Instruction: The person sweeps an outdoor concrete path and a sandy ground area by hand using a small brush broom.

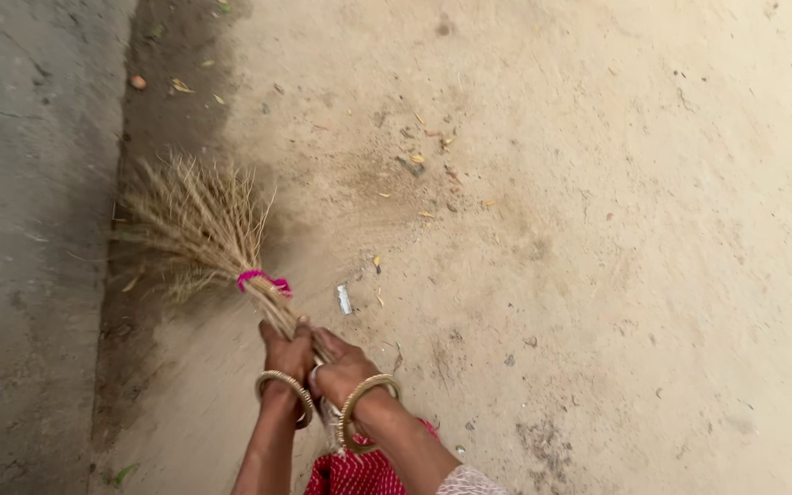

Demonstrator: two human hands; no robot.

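A straw broom (196, 223) with a pink tie around its bundle lies low over the sandy ground, bristles fanned out toward the upper left. My left hand (288, 355) and my right hand (341, 364) grip its handle side by side, just below the pink tie. Each wrist carries a gold bangle. The broom's tip touches the dark strip beside the grey wall.
A grey concrete wall (20, 229) runs along the left. Dry leaves, small scraps (344, 299) and dust are scattered on the tan dirt ground (616, 229). Red patterned cloth (359, 474) shows at the bottom edge.
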